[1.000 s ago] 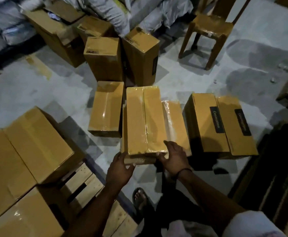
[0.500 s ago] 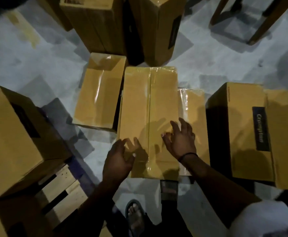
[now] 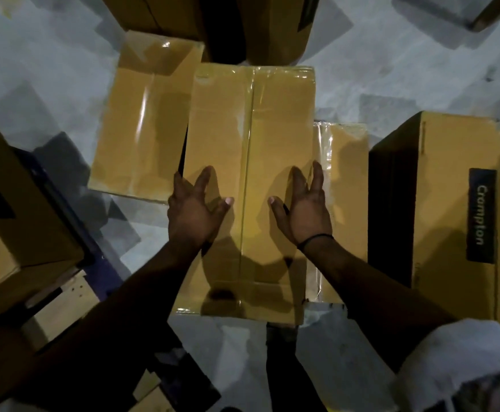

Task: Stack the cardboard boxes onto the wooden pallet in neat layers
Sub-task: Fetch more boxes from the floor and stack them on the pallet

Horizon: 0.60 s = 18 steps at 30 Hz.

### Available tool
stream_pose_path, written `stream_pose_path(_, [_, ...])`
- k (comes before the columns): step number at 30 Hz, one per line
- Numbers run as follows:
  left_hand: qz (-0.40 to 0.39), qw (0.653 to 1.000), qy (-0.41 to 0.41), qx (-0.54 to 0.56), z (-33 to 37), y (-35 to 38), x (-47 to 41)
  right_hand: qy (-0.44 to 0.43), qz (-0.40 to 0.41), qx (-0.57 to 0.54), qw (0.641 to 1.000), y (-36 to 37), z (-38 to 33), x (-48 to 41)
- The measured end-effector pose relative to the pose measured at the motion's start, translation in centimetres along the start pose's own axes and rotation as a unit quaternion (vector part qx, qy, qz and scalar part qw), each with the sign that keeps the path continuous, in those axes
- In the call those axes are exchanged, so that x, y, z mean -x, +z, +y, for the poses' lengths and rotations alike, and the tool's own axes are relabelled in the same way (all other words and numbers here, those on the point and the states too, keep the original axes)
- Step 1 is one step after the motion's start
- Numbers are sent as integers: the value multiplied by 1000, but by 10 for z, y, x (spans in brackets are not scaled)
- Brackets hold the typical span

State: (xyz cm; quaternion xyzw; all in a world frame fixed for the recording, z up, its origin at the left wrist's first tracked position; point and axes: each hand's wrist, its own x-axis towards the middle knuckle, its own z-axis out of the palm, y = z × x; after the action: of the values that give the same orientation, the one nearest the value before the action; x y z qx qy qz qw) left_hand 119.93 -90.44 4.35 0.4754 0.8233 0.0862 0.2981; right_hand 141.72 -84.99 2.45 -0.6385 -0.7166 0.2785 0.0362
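Two splayed hands, left hand (image 3: 196, 214) and right hand (image 3: 306, 214), hover over the box (image 3: 251, 114), fingers straight and apart.

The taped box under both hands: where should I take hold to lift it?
Probably its two long side edges, left hand and right hand coming down from above, one each side. The taped box lies flat, lengthwise away from the person, and seems higher than the left box and right box, so those edges look free.

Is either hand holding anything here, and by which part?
Nothing is held: left hand and right hand are spread open over the top of the taped box.
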Motion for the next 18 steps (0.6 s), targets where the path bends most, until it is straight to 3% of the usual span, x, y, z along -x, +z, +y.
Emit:
stream_pose_path(8, [40, 999, -18, 20, -11, -5, 27, -40, 42, 30, 998, 10, -30, 20])
stream_pose_path(18, [165, 979, -106, 51, -111, -58, 177, -110, 48, 60, 991, 37, -135, 153])
